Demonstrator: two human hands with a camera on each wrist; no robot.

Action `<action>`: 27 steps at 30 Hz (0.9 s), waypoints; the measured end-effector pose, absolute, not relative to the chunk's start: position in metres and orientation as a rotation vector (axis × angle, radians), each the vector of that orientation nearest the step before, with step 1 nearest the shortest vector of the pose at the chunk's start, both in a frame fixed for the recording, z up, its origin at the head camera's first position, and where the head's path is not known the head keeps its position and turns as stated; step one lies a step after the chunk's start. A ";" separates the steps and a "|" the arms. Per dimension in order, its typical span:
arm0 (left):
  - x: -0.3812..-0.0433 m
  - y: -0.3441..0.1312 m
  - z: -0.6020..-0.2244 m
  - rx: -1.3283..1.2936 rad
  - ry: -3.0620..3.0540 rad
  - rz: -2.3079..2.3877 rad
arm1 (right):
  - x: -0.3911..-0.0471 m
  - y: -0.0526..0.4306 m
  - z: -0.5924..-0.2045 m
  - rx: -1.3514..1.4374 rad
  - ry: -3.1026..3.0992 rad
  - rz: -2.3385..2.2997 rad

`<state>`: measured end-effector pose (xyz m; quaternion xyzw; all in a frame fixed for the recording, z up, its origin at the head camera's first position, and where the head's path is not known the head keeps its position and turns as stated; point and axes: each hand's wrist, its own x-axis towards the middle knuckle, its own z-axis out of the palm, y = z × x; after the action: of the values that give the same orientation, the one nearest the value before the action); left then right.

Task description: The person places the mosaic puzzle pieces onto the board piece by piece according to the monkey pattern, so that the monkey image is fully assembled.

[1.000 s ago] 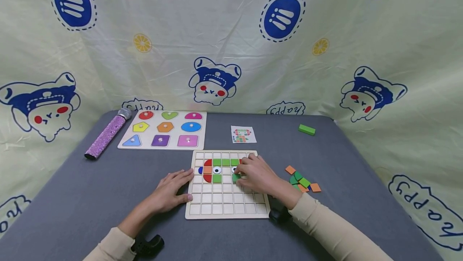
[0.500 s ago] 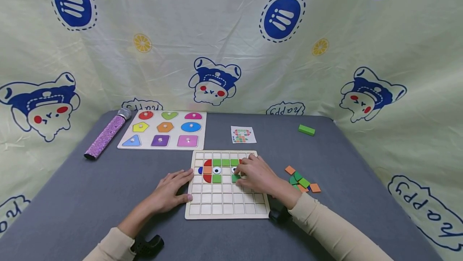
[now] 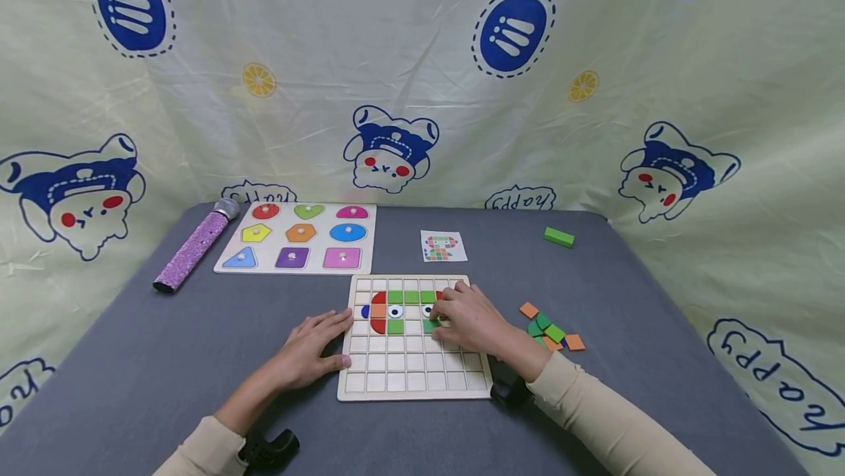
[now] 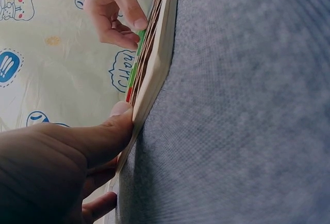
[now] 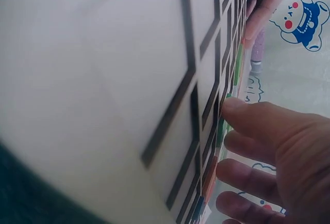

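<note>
A pale wooden grid board (image 3: 416, 384) lies in front of me, its upper cells filled with red, green and orange tiles and white eye tiles (image 3: 395, 311). My left hand (image 3: 309, 351) rests at the board's left edge; in the left wrist view its thumb (image 4: 116, 126) touches the rim. Over the upper right cells, my right hand (image 3: 472, 318) touches the board with its fingertips. Its thumb (image 5: 237, 105) presses near a green tile (image 3: 428, 326). The fingers are loosely bent and apart in the right wrist view. This hand partly covers the right eye tile and the red tile above.
Loose orange, green and blue tiles (image 3: 556, 333) lie right of the board. Behind it are a small pattern card (image 3: 444, 246), a shape puzzle (image 3: 317, 263) and a green block (image 3: 559, 237). A glittery purple microphone (image 3: 194, 249) lies at the left.
</note>
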<state>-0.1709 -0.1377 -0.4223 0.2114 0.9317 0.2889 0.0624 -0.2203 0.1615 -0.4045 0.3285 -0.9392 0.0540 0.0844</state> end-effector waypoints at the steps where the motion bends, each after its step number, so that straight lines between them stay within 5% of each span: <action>1: -0.171 -0.138 -0.423 0.641 2.816 0.875 | -0.220 0.162 -0.404 0.979 -2.799 0.162; 12: -0.170 -0.138 -0.424 0.671 2.844 0.880 | -0.212 0.189 -0.395 0.846 -2.803 0.281; 27: -0.171 -0.138 -0.423 0.652 2.834 0.878 | -0.207 0.288 -0.387 0.557 -2.840 0.230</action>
<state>-0.1705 -0.1380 -0.4230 0.2145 0.9317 0.2885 0.0520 -0.2068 0.2877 -0.3869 0.1905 -0.9713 0.0786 0.1187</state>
